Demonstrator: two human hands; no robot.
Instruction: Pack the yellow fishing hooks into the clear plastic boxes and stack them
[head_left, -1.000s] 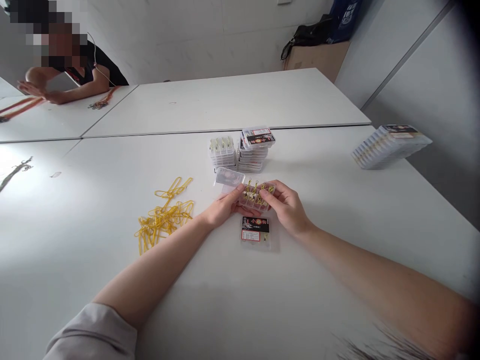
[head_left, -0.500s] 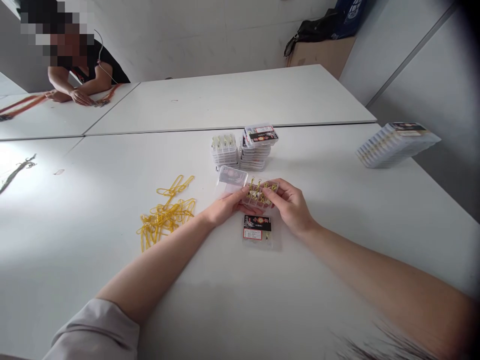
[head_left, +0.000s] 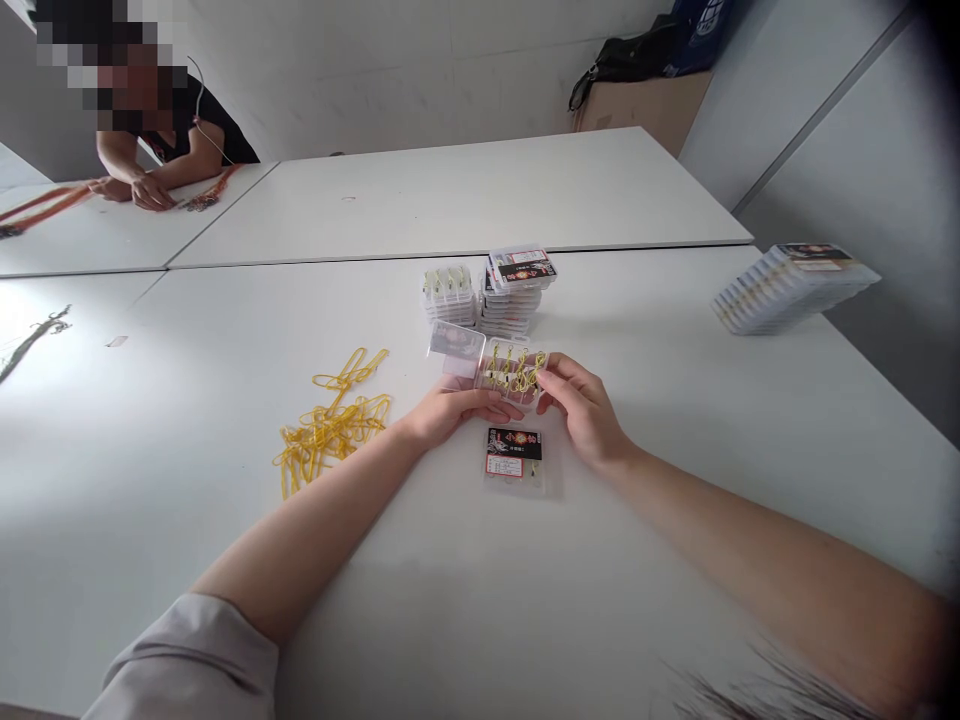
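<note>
A clear plastic tackle box (head_left: 513,376) lies opened in my hands, its lid (head_left: 457,343) folded out to the left. Its compartments hold several yellow-green looped pieces that look like fishing hook rigs. My left hand (head_left: 448,408) supports the box from below, thumb along the front edge. My right hand (head_left: 583,405) grips its right end, thumb and index finger by the rightmost rig. In front lies a closed tackle box (head_left: 514,460) with a black and red label. Just behind stand two stacks of similar boxes, the left stack (head_left: 448,298) unlabelled on top and the right stack (head_left: 517,292) labelled.
Yellow looped cords (head_left: 334,428) lie in a pile left of my forearm. A leaning row of boxes (head_left: 791,288) stands at the table's right edge. Across the tables, a person (head_left: 176,150) handles orange strands. At far left lies a dark bundle (head_left: 34,343).
The opened box has shifted slightly back and left and is turned flatter. My right thumb has moved from over the compartments to the box's right end.
</note>
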